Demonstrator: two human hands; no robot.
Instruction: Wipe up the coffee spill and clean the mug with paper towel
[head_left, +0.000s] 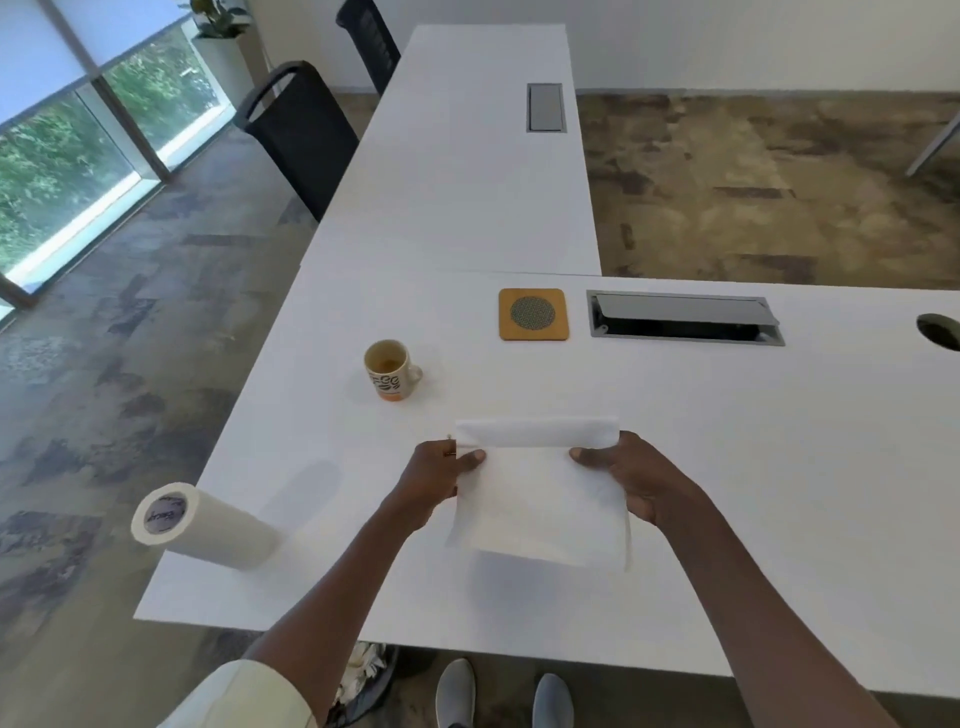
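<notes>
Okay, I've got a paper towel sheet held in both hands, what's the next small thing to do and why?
Probably finish folding the paper towel sheet into a thicker pad. The left hand and right hand pinch it above the table, top edge already turned over. The mug stands apart, residue inside. No spill is clearly visible.

Fingers of both hands hidden behind paper towel sheet (537, 499). Mug (390, 370) print too blurred to read. Bin (363, 680) at bottom edge mostly under table (727, 467).

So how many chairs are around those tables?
2, both black, along the far table's left side: one nearer, one farther back and cut off by the frame. Others may sit out of view.
</notes>
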